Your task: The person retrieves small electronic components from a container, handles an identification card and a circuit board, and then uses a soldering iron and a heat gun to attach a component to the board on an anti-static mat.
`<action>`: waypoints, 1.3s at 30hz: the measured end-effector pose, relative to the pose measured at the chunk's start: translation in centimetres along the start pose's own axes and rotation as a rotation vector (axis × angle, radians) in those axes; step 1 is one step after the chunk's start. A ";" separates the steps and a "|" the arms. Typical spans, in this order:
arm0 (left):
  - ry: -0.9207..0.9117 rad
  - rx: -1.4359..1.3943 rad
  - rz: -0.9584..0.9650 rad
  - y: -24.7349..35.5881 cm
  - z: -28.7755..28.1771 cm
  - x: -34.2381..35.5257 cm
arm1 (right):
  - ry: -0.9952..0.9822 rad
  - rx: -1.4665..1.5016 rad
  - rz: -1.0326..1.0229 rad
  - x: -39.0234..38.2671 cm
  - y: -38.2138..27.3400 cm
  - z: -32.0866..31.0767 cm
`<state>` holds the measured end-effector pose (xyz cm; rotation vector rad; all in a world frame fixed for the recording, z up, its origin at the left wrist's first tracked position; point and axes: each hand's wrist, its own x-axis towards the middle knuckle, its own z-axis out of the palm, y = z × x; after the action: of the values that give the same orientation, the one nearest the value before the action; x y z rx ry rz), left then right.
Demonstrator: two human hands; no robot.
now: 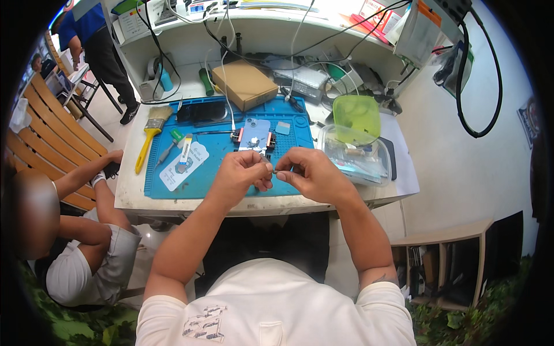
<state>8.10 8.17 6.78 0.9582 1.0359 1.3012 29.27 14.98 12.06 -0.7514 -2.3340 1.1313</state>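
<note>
My left hand [238, 175] and my right hand [311, 173] meet fingertip to fingertip above the near edge of a blue repair mat [216, 167]. Both are closed in a pinch around something tiny and dark, too small to name. Just beyond them a pale blue smartphone [254, 132] lies back up, gripped by a phone clamp [271, 139]. A white cable [231, 109] runs down to the clamp's left side. On the mat to the left are a white card [175, 176], a small screwdriver [168, 151] and a yellow-handled brush [151, 134].
A cardboard box [243, 85] sits at the mat's back edge, near a black phone screen [202, 112]. To the right, a clear plastic tub [369, 164] holds small parts under a green lid [356, 118]. Cables hang from the shelf [277, 23]. One person [86, 248] sits at the left; another stands behind.
</note>
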 end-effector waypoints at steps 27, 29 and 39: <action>0.215 -0.238 -0.006 -0.2 2.0 0.2 | 0.229 -0.093 -0.265 0.9 1.2 2.2; 0.226 -0.242 0.021 -0.4 2.1 0.2 | 0.247 -0.097 -0.267 1.0 1.4 2.4; 0.193 -0.157 0.195 -0.7 1.8 -0.2 | 0.307 -0.119 -0.187 -0.1 -0.3 3.3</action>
<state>10.06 7.93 6.62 0.8418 0.9872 1.6382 27.30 12.89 10.44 -0.6776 -2.1706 0.7458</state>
